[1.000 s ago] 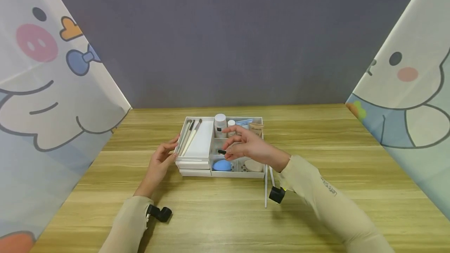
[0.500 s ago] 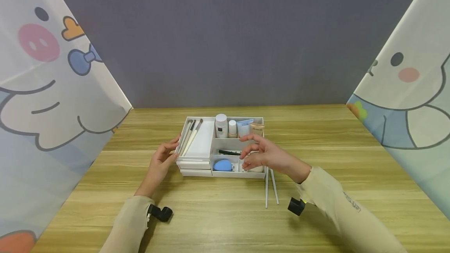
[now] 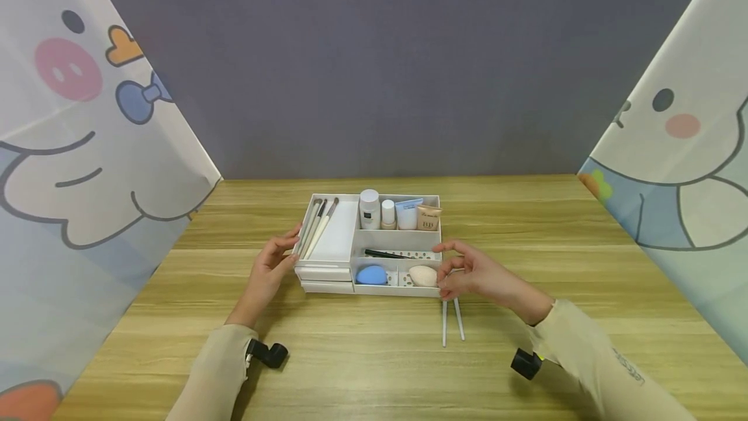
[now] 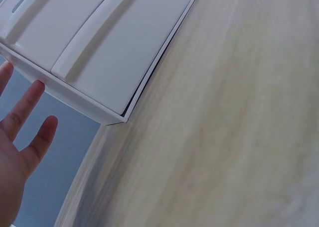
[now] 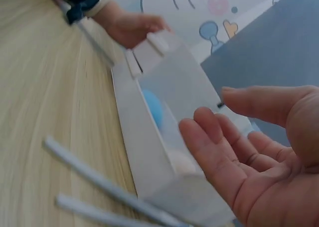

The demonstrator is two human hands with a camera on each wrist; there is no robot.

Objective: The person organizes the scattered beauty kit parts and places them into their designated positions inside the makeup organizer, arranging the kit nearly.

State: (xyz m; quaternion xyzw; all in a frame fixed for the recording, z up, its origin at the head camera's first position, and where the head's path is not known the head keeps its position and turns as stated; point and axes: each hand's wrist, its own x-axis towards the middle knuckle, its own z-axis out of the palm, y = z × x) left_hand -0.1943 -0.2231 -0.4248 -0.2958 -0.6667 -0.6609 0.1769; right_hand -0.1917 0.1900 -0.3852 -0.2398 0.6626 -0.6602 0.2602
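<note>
A white cosmetics organizer (image 3: 327, 288) with drawers at its left front stands on the wooden table. My left hand (image 3: 272, 268) touches its left side with extended fingers; in the left wrist view those fingers (image 4: 30, 100) are spread right at the edge. My right hand (image 3: 473, 275), loosely bent and holding nothing, hovers at the right front corner. Inside the middle compartment lies a thin black pencil-like stick (image 3: 386, 254). In front of it are a blue makeup sponge (image 3: 371, 275) and a beige makeup sponge (image 3: 423, 276). Several makeup brushes (image 3: 318, 229) lie in the left tray.
A white bottle (image 3: 369, 210), a small white-capped bottle (image 3: 388, 214), a blue tube (image 3: 408, 214) and a beige tube (image 3: 429, 217) stand in the back compartment. Two pale thin sticks (image 3: 444, 327) lie on the table by the right front corner. A grey wall (image 3: 397, 70) rises behind.
My right hand has moved right and toward me, away from the black stick, which now lies uncovered in the middle compartment. My left hand stays at the organizer's left side.
</note>
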